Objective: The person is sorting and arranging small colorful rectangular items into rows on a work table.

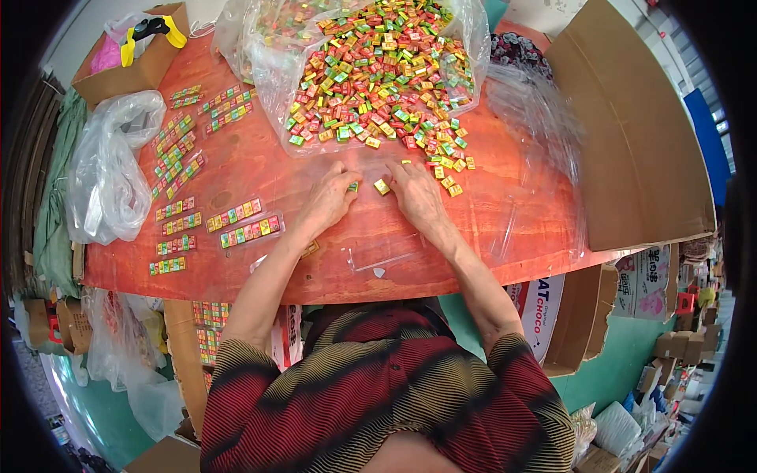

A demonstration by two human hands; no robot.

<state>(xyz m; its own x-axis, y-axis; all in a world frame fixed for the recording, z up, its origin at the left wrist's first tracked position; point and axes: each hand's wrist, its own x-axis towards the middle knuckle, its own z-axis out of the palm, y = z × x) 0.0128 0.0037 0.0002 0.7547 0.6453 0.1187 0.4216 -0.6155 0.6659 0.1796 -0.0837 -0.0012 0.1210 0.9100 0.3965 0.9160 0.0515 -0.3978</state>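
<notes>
My left hand [335, 194] is over the middle of the table with its fingers closed on a small green box [353, 187]. My right hand [416, 192] is just to its right, fingers curled down to the table; what they hold, if anything, is hidden. A small yellow box [382, 187] lies between the hands, by the right thumb. Beyond them a big heap of small red, yellow and green boxes [378, 79] spills from a clear plastic bag [272, 102]. A clear plastic tray [382, 254] lies in front of me. Beneath my left forearm a yellow piece [311, 248] partly shows.
Filled clear trays of small boxes [251, 230] lie in rows at left, beside a crumpled plastic bag [110, 169]. An open carton [130, 67] is at the far left. Clear trays [544, 118] are piled at right, before a tall cardboard box [631, 134].
</notes>
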